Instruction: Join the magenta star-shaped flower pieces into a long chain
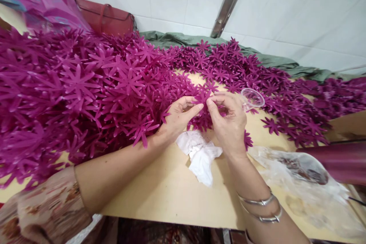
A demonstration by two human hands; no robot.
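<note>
Between my two hands, above the table (171, 194), is a magenta artificial flower piece (203, 101) with narrow, finger-like petals. My left hand (179, 116) pinches its left side between thumb and fingers. From the other side, the thumb and forefinger of my right hand (230, 120) are closed on it near its middle. Whatever small part lies under the right fingertips is hidden. More flower pieces of the same kind show just below and behind the held one. A crumpled white tissue (201, 156) lies on the table between my wrists.
A big heap of magenta flower pieces (77, 84) covers the left side. A darker pile (251, 72) runs along the back to the right. A clear plastic cup (254, 97) stands beyond my right hand. A clear plastic bag (311, 198) lies at right; a red handbag (105, 17) sits behind.
</note>
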